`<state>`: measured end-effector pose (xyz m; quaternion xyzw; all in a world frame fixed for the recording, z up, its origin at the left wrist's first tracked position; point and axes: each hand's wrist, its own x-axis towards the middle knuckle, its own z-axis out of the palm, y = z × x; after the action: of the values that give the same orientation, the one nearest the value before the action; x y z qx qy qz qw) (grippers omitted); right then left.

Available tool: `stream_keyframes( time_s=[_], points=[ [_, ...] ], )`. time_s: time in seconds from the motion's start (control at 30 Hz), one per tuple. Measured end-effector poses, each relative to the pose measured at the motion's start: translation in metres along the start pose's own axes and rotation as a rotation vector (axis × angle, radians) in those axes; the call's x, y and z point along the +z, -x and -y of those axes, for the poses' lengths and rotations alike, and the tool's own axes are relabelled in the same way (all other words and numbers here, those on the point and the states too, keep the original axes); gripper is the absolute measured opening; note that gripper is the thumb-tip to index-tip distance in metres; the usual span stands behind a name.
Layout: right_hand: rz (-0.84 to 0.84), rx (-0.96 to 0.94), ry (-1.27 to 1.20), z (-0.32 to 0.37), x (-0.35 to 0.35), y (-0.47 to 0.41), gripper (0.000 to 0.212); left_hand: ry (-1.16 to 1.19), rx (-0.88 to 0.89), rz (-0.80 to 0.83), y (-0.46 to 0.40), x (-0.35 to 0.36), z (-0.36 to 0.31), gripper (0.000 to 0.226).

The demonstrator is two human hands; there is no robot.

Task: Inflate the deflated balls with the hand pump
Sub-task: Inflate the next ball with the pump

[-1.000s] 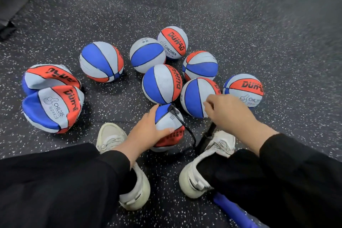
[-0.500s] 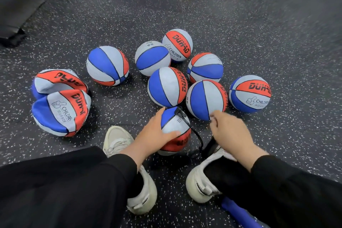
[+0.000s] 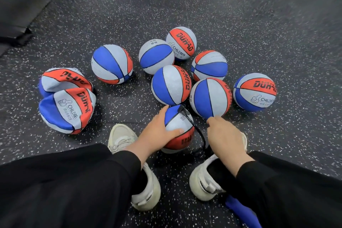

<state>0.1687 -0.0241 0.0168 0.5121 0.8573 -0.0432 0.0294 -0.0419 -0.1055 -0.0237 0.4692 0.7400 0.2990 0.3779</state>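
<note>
Low centre of frame, the left hand [image 3: 157,133] still cups the ball [image 3: 178,129] with the hose [image 3: 194,126] plugged in; the right hand [image 3: 226,135], gripping the hidden pump handle, has pushed down, so a stroke has just gone in.

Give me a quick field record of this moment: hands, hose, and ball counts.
left hand: grips the small red, white and blue rubber ball on the speckled black floor
right hand: curled over the pump top, which is hidden
thin black pump hose: plugged into the held ball's top
collapsed balls: two, at left
round balls: seven, behind
</note>
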Motion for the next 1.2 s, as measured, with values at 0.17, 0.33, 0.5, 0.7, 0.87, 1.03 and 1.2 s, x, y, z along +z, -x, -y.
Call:
stream_keyframes(
  time_s=[0.17,0.33,0.5,0.7,0.87,1.03,1.2],
  points=[
    [0.068,0.022,0.025,-0.013,-0.02,-0.003,0.016,-0.035,-0.03,0.023,0.0,-0.001,0.0,0.108],
    [-0.202,-0.057,0.063,-0.011,-0.076,-0.035,0.021,-0.022,-0.018,-0.001,-0.002,-0.001,-0.003,0.104],
    [-0.113,0.046,0.037,0.0,-0.036,-0.007,0.015,-0.021,-0.026,0.005,-0.001,-0.001,-0.003,0.106],
    [0.048,-0.017,0.035,0.002,0.0,0.01,0.013,-0.027,-0.026,0.003,0.001,-0.001,-0.004,0.104],
    [-0.125,0.005,0.047,-0.016,-0.058,-0.013,0.024,-0.034,-0.027,0.004,0.0,-0.001,-0.003,0.106],
    [-0.292,0.011,-0.052,-0.01,-0.069,-0.014,0.022,-0.044,-0.013,-0.011,0.0,0.0,-0.006,0.103],
    [-0.088,0.026,0.033,-0.011,-0.01,0.012,0.004,-0.03,-0.006,-0.013,0.0,0.002,-0.002,0.102]
  ],
)
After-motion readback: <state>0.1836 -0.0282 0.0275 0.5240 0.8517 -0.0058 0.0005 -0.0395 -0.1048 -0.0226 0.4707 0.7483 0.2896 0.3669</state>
